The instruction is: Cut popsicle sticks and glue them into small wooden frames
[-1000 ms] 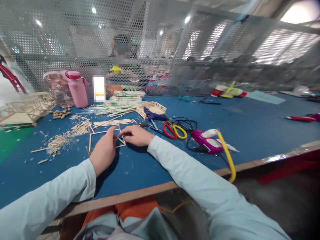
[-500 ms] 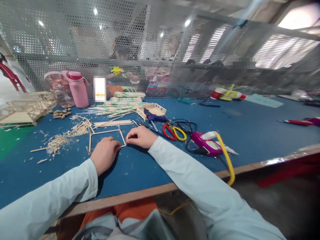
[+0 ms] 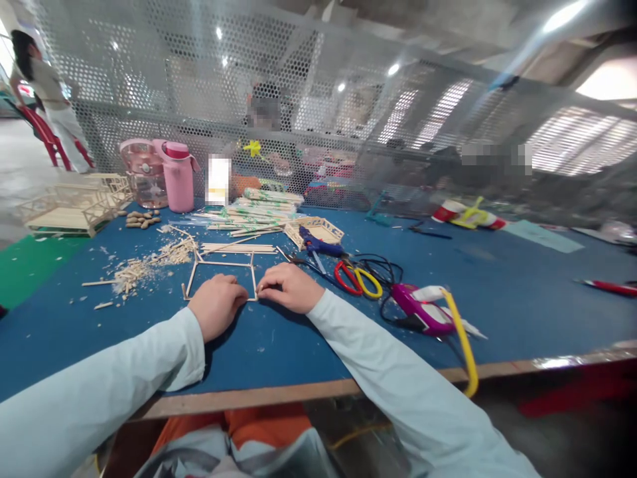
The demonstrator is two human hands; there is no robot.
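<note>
A small rectangular frame of thin wooden sticks (image 3: 225, 263) lies on the blue table, with short upright pieces at its corners. My left hand (image 3: 217, 307) is closed at the frame's near side, its fingers pinching the near stick. At the near right corner, my right hand (image 3: 291, 287) has its thumb and fingertips pressed together; a tiny pale tip shows there, too small to name. Behind the frame are several loose sticks (image 3: 239, 248). A heap of broken stick bits (image 3: 132, 273) spreads to the left.
A blue glue gun (image 3: 321, 246), red and yellow scissors (image 3: 359, 279) and a purple tool (image 3: 423, 311) with cables lie rightward. Behind stand a pink bottle (image 3: 179, 180), a clear jug (image 3: 148, 178) and wrapped sticks (image 3: 259, 211). A stick model (image 3: 64, 209) sits far left.
The view has shifted left, bringing a standing person into sight at the far left. Both hands stay at the frame's near side, with the right still at the corner.
</note>
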